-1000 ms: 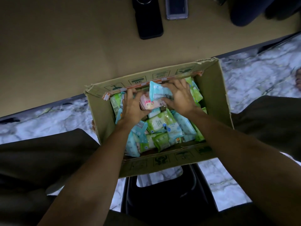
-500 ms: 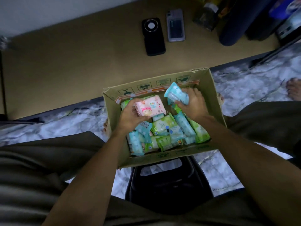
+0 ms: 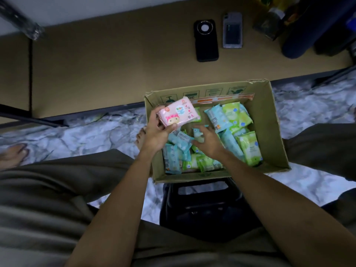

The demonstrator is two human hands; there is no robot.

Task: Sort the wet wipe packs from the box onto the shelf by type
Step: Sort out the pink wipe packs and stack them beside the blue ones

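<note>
Holding pink pack (image 3: 178, 114) (cartoon face, text unreadable): left hand (image 3: 156, 132); right hand (image 3: 209, 140) loose-fingered above box (image 3: 269, 120).

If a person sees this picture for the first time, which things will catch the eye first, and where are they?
The pink pack stands out first: the left hand holds it above the far left corner of the cardboard box. Next comes the heap of blue and green packs filling the box, with the right hand reaching into its middle. Beyond the box, two phones lie side by side on the tan shelf.
</note>
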